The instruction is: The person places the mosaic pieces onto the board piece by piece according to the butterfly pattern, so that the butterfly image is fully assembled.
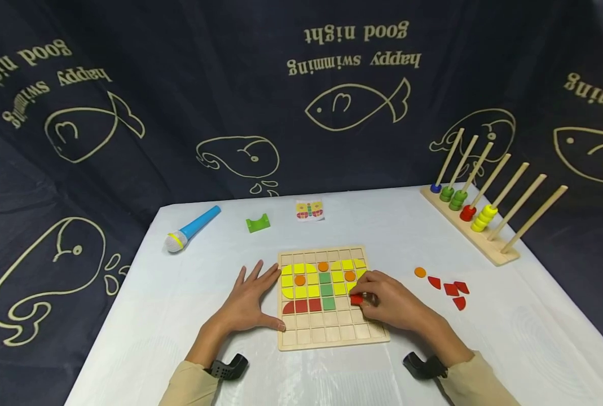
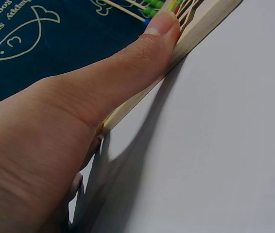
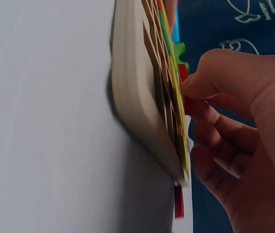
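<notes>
A wooden grid board [image 1: 325, 337] lies on the white table. Yellow, orange, green and red tiles fill part of its cells in a butterfly-like pattern. My left hand [image 1: 245, 304] has its fingers spread and straight along the board's left side; in the left wrist view the thumb [image 2: 142, 53] rests on the board's rim. Over the right part of the grid, my right hand [image 1: 395, 301] pinches a red tile [image 1: 356, 300] between thumb and fingers. That red tile [image 3: 183, 73] stands out above the board's surface in the right wrist view.
Several loose red tiles [image 1: 451, 290] and an orange disc [image 1: 420, 272] lie right of the board. A small butterfly card [image 1: 309, 210], a green curved block [image 1: 258, 223] and a toy microphone [image 1: 192, 228] sit behind. At back right stands a peg rack [image 1: 501, 256] with beads.
</notes>
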`<state>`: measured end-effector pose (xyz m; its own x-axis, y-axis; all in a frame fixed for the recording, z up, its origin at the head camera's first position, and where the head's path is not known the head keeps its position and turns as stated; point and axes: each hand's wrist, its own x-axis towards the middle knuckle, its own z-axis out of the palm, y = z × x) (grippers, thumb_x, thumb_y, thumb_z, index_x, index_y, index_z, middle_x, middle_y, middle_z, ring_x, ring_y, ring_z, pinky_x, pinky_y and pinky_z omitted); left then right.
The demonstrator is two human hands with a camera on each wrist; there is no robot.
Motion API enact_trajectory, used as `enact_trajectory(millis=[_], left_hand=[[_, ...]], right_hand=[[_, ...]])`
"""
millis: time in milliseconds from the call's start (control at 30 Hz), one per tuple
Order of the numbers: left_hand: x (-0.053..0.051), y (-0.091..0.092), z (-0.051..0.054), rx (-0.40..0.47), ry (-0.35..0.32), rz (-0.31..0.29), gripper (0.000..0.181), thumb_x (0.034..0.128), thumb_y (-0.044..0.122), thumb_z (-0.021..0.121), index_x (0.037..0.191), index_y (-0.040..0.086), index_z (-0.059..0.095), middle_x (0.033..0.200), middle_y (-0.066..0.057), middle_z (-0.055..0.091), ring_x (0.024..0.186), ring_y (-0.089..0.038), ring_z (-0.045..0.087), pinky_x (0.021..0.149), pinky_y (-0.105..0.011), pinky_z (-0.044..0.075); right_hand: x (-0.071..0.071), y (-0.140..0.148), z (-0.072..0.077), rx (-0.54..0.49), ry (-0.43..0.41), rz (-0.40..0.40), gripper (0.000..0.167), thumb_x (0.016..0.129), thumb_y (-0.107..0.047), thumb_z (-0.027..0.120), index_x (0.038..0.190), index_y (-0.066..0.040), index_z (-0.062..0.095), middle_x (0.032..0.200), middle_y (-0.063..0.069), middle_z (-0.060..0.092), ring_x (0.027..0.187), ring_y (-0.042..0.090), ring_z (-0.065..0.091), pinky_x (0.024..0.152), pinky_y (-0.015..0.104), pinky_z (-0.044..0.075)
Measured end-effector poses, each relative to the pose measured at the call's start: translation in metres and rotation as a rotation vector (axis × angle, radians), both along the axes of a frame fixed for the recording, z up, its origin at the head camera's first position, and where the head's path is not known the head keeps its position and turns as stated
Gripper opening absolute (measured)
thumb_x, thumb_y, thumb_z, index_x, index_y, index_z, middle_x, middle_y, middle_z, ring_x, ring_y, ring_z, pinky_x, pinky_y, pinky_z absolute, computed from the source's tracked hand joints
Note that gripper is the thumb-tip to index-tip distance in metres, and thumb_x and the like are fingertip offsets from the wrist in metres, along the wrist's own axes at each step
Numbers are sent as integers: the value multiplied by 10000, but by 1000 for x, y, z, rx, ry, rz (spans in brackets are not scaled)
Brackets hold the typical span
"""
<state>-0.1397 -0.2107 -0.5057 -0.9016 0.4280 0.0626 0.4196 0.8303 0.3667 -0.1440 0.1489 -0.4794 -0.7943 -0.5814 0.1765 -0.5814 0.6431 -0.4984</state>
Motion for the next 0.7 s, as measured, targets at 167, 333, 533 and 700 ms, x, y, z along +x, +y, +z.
enact_trajectory(millis=[167, 333, 533, 700], left_hand=[[0, 0, 1, 4, -2, 1, 1272, 491, 830, 706, 1517, 187, 318, 1561, 45, 260, 1453, -272, 77, 1135, -563, -1], [0, 1, 1, 11, -2, 5, 1272, 490, 830, 707, 1516, 187, 320, 1561, 45, 263, 1453, -272, 77, 1134, -566, 1], [-1, 1, 2, 2, -5, 9, 1275, 485, 835, 703, 1515, 187, 322, 1560, 49, 261, 1452, -270, 79, 1136, -558, -3], [-1, 0, 0, -4, -9, 17, 1273, 481, 844, 694, 1515, 200, 323, 1560, 66, 258, 1453, -258, 76, 1141, -545, -4]], right_hand=[[0, -12, -2, 6, 8, 57, 256, 792, -119, 681, 1018, -223, 745, 983, -138, 572, 934, 43, 485, 756, 244, 465], [1, -19, -1, 34, 63, 92, 221, 829, -130, 694, 1028, -190, 769, 996, -145, 582, 1031, 43, 506, 840, 280, 492], [2, -23, 0, 5, 110, 137, 213, 848, -110, 683, 1024, -185, 777, 991, -127, 602, 1005, 58, 529, 845, 279, 490], [4, -24, -1, 7, 116, 139, 211, 873, -153, 688, 1065, -191, 768, 995, -113, 580, 1155, 139, 520, 900, 305, 483]])
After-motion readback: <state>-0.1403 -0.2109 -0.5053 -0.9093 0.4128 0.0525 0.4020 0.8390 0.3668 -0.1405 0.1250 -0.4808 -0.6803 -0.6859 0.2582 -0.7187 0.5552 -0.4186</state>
